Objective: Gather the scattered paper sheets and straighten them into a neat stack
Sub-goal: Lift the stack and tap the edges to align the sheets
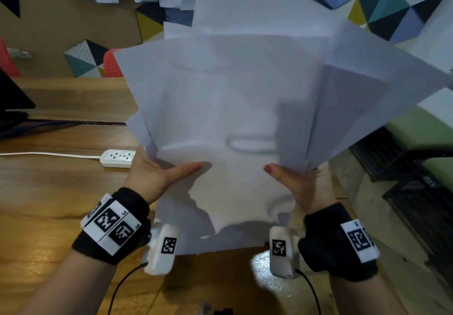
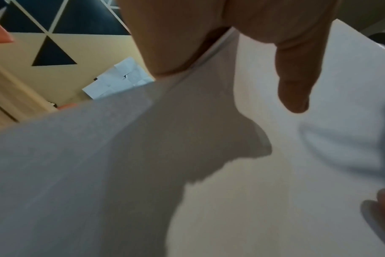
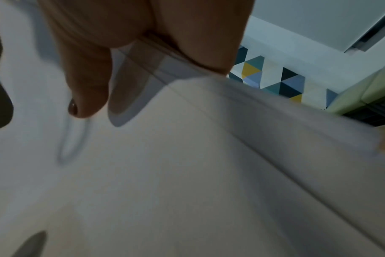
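Right now the left hand (image 1: 157,172) and the right hand (image 1: 297,180) each pinch the lower side edges of a loose sheaf of white paper sheets (image 1: 232,109), thumbs flat on the front face and the remaining fingers hidden behind it. Both wrist views show a thumb pressed onto the paper with the edge tucked into the crook of the hand. From that double pinch the sheets rise upward and away from the person, held up over the brown wooden table (image 1: 49,192), their long axis roughly upright, and they fan apart toward the top, with corners splayed mainly to the right. The bottom edges hang just below the hands, close to the tabletop, and look uneven. Both hands sit about level, neither clearly nearer, so squaring probably means dropping those lower edges straight down onto the wood.
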{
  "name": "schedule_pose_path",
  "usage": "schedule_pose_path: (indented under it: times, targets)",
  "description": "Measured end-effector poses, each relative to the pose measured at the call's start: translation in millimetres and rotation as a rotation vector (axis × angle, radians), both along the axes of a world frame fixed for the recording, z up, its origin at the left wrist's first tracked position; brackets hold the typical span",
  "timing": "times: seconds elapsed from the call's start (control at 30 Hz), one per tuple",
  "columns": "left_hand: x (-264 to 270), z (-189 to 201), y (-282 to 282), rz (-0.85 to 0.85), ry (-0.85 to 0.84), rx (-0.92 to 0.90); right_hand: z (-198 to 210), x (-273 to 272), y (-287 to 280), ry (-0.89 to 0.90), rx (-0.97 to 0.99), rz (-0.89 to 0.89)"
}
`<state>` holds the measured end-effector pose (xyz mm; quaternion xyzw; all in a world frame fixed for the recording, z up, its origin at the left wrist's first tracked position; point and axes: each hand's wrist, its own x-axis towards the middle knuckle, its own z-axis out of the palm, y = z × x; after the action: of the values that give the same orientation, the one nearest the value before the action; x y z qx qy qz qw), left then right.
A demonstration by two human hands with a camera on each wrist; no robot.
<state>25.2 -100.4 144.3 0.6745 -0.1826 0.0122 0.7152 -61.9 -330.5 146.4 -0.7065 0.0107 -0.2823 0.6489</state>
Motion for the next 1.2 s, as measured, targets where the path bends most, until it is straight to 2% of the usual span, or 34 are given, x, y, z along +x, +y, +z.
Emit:
schedule_pose_path:
  times: [0.07,0.2,0.27,0.37,0.53,0.67,0.77,0.87,0.97,1.1,1.2]
  targets:
    - [0.6,-2.4,4.7,-0.009,0.011,0.008,-3.5,-2.1,-3.6,-0.014,0.015,-0.032]
    - [-5.3,-14.0,0.7,-0.041,0.160,0.029,-6.8,-4.7,-0.4,0.047,0.027,-0.028]
    - [-6.1,-13.6,-5.3,0.041,0.108,0.072,-3.4,-3.7,3.7,0.054,0.021,-0.057]
    - [-4.8,-3.0,-9.8,0.162,0.005,0.082,6.5,-2.6,6.0,-0.061,0.019,-0.112]
    - [-7.8,0.7,-14.6,0.235,-0.096,0.092,5.2,-10.0,17.7,-0.158,0.124,-0.104]
    - [-16.6,-19.4,-15.0,0.148,0.036,0.142,-18.0,-13.2,20.5,-0.024,0.039,-0.109]
    - [-17.4,-34.3,-13.5,0.203,0.083,0.214,-31.7,-16.4,19.8,0.132,0.118,-0.045]
    - [-12.8,-30.3,-11.6,0.230,0.063,0.139,-26.2,-16.4,19.5,0.091,0.107,-0.056]
    - [-10.6,-23.7,-7.2,0.185,0.092,0.130,-16.3,-16.0,20.4,0.045,0.096,-0.036]
    - [-14.4,-30.4,0.3,0.119,0.195,0.128,-31.4,-14.3,16.5,0.076,0.157,-0.045]
    - [-16.0,-34.1,-0.6,0.155,0.202,0.139,-34.3,-12.3,15.6,0.058,0.068,-0.075]
